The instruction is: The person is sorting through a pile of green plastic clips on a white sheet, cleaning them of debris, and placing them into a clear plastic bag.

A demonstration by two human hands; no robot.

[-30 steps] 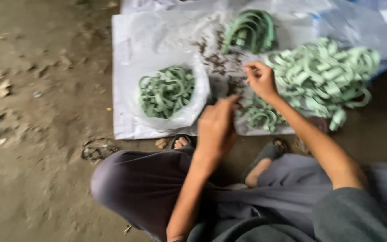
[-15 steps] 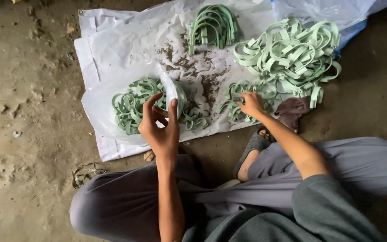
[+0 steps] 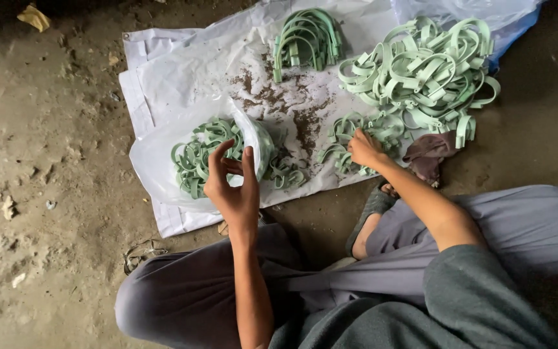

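Pale green clips (image 3: 205, 155), curved plastic, fill a clear bag (image 3: 153, 161); left hand (image 3: 234, 187) half-open above, right hand (image 3: 364, 150) pinches loose ones.

The left hand (image 3: 234, 190) covers part of the green clips in the clear bag (image 3: 156, 155). The right hand (image 3: 364, 148) hides whatever it may be pinching. The far blue sheet (image 3: 508, 39) runs off the top edge.
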